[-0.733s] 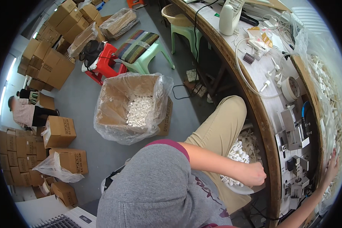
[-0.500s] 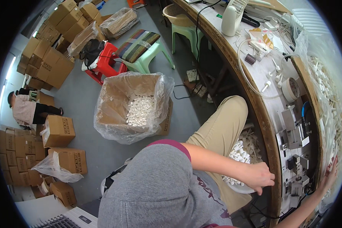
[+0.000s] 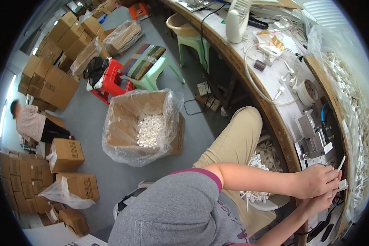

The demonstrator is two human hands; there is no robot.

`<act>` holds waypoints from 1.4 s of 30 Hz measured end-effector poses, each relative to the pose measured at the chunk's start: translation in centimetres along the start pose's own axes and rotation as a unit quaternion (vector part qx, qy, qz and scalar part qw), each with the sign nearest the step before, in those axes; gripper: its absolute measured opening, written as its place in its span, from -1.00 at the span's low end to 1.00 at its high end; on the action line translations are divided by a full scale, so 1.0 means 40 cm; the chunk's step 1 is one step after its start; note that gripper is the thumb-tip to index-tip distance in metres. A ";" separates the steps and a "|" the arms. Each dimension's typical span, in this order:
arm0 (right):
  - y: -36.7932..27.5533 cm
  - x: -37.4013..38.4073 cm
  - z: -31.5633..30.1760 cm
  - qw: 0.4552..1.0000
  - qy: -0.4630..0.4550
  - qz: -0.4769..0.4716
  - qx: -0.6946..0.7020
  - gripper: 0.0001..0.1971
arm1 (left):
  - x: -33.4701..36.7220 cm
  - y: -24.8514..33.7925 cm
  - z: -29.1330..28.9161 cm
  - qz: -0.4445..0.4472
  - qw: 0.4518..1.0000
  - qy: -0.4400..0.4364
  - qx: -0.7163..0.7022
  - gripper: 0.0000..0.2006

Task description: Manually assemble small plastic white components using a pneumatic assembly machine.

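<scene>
My left hand (image 3: 312, 180) and my right hand (image 3: 320, 203) meet over the metal fixture (image 3: 314, 141) on the workbench. The left lies on the far side with its fingers bent against the right's fingers; what it grips is hidden. My right hand is closed around white plastic pieces. One thin white stem (image 3: 342, 162) sticks up at the fingertips, and a broader white piece (image 3: 342, 185) juts out beside it. Beneath my left forearm, a white bowl (image 3: 261, 205) at my lap holds many white plastic pieces (image 3: 256, 162).
An open carton lined with clear plastic (image 3: 174, 104) stands on the floor at left, part filled with white pieces. Along the bench's right side lies a plastic-lined box (image 3: 330, 88) of similar pieces. A tape roll (image 3: 307, 92) and tubing (image 3: 250, 76) lie beyond. Another person (image 3: 30, 123) stands among cartons.
My left hand has moved right from above the bowl to the fixture. My right hand has come from the plastic-lined box to meet it, with white pieces now showing at the fingers.
</scene>
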State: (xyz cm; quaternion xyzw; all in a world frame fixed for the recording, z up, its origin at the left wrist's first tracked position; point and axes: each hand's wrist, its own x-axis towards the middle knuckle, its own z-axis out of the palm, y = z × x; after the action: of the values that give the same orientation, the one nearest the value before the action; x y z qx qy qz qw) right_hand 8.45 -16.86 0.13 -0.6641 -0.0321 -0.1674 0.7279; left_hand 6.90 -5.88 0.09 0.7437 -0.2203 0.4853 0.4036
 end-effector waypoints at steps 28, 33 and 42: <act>-0.003 -0.112 -0.102 0.995 0.088 0.049 0.017 -0.59 | -0.012 -0.079 -0.008 0.061 0.930 -0.344 0.117 -0.77; -0.007 -0.111 -0.097 0.993 0.098 0.055 0.031 -0.56 | 0.006 -0.070 -0.001 0.049 0.914 -0.384 0.125 -0.75; -0.001 -0.118 -0.078 0.988 0.091 0.083 0.090 -0.57 | -0.001 -0.069 -0.003 0.018 0.928 -0.358 0.102 -0.68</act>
State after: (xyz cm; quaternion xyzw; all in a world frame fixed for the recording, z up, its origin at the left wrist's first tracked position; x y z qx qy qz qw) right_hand 3.44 -18.98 -1.45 -0.5783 0.0743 -0.1625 0.7960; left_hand 8.81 -4.18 -0.99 0.9011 -0.3129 0.2134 0.2109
